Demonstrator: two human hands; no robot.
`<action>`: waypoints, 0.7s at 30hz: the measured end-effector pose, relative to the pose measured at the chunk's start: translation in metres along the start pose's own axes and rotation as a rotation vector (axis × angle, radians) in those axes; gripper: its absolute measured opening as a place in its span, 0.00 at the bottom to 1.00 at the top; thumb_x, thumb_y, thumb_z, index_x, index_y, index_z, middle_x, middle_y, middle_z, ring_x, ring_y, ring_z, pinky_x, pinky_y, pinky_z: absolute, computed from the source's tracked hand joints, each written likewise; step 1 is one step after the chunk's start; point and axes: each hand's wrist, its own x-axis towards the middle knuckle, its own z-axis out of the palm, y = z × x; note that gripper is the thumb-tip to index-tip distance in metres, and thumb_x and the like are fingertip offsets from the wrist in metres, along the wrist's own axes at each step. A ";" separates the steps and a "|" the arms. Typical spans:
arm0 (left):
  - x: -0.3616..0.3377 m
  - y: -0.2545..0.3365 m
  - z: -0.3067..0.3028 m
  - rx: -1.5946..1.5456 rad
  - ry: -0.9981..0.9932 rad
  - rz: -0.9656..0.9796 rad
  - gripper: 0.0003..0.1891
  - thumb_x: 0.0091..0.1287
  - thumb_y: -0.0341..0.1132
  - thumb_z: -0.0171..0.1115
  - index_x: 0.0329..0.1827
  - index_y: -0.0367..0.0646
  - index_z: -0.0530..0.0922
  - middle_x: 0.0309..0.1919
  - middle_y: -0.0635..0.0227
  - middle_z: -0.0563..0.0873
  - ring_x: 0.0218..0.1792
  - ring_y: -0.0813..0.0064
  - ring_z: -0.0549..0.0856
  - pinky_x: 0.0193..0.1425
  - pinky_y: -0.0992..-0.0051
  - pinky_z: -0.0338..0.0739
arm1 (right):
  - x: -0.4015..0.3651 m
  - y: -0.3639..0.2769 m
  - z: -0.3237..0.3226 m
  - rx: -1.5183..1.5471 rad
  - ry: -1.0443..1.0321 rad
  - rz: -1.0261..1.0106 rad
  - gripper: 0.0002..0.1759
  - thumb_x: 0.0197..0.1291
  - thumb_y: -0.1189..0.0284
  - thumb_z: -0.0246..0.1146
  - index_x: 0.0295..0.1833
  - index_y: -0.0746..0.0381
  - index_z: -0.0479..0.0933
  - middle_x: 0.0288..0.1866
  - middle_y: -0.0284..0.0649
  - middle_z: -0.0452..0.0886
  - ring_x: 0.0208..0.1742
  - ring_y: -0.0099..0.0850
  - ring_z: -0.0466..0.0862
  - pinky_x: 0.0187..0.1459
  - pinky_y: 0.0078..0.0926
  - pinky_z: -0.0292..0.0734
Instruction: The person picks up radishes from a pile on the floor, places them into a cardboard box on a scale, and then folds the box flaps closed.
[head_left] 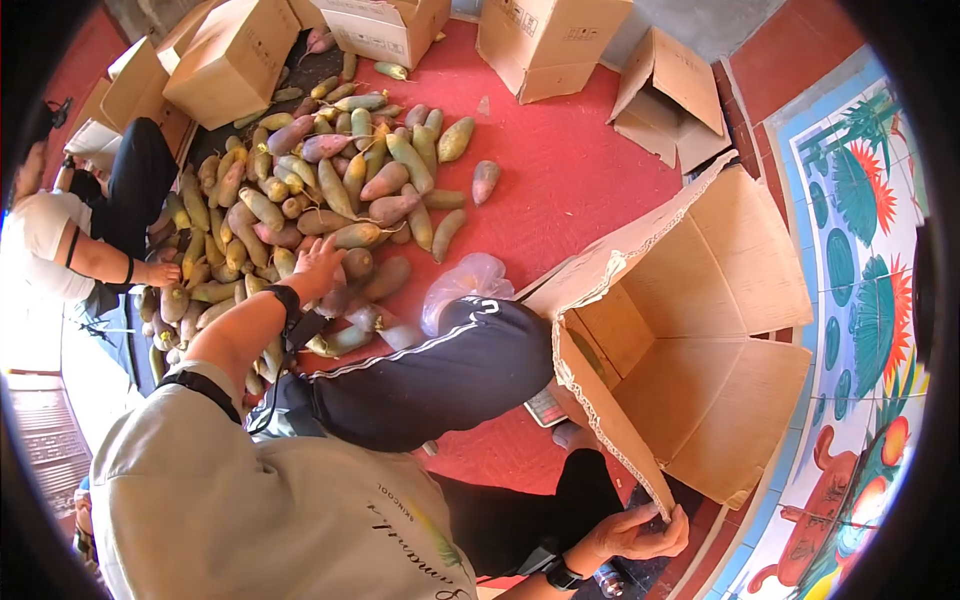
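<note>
My left hand (318, 268) reaches over a large pile of radishes (335, 185), long roots in green and dull red. Its fingers are spread at the near side of the pile, right by a green radish (357, 235). Down at the lower right, my right hand (640, 532) pinches the corner of a cardboard box (690, 390) between thumb and fingers. The box is tipped on its side, flaps outward, its mouth facing right. Part of its inside is hidden by the near wall.
More cardboard boxes (235, 60) stand behind the pile, with another open box (672, 95) by the wall. A clear plastic bag (468, 285) lies near my knee on the red floor (570, 160). Another person (60, 240) sits at the left, one hand at the pile. Painted tiles (850, 300) line the right.
</note>
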 end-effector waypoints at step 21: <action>-0.010 0.031 -0.007 0.328 -0.797 0.118 0.28 0.54 0.51 0.63 0.54 0.43 0.76 0.48 0.64 0.83 0.50 0.65 0.82 0.49 0.61 0.75 | 0.004 -0.013 0.006 0.048 0.042 0.081 0.17 0.64 0.65 0.56 0.50 0.69 0.70 0.42 0.46 0.73 0.43 0.42 0.71 0.47 0.40 0.65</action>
